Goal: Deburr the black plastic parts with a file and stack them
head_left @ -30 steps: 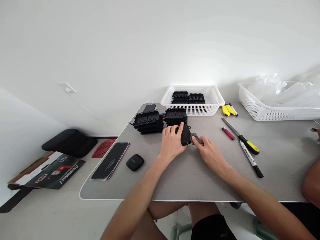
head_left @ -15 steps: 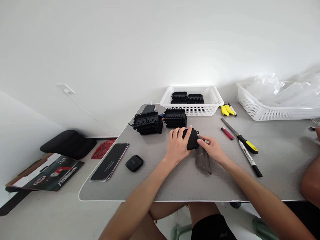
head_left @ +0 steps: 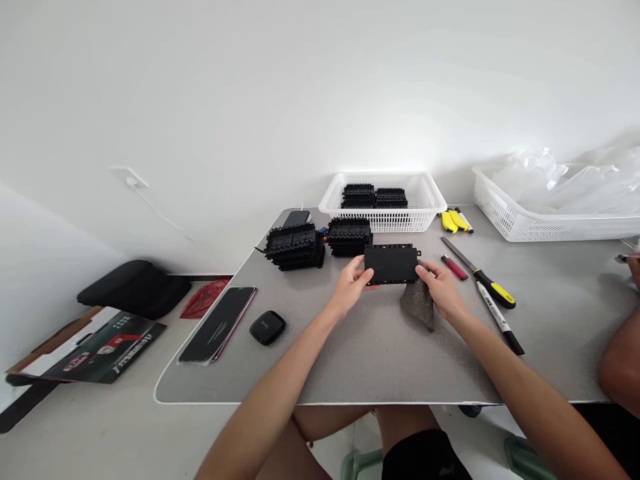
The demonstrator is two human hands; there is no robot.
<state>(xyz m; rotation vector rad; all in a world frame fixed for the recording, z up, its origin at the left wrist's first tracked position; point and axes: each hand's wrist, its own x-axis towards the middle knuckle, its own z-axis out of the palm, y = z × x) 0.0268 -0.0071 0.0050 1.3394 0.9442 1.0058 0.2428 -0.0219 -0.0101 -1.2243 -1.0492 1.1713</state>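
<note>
A flat black plastic panel with notched edges is held up over the table, its smooth face toward me. My left hand grips its left end, thumb on the face. At the other end my right hand pinches the corner, with a grey-brown cloth hanging beneath the fingers. Beyond the hands stand two stacks of similar black parts, a left stack and a right stack.
A white basket at the back holds more black parts. Right of my hands lie a red lighter, a file and a marker. A phone and a small black case lie left. Another person's arm is at right.
My left hand has moved off the panel's face to its left end. The panel is now level and fully visible between both hands. The cloth has shifted right with my right hand.
</note>
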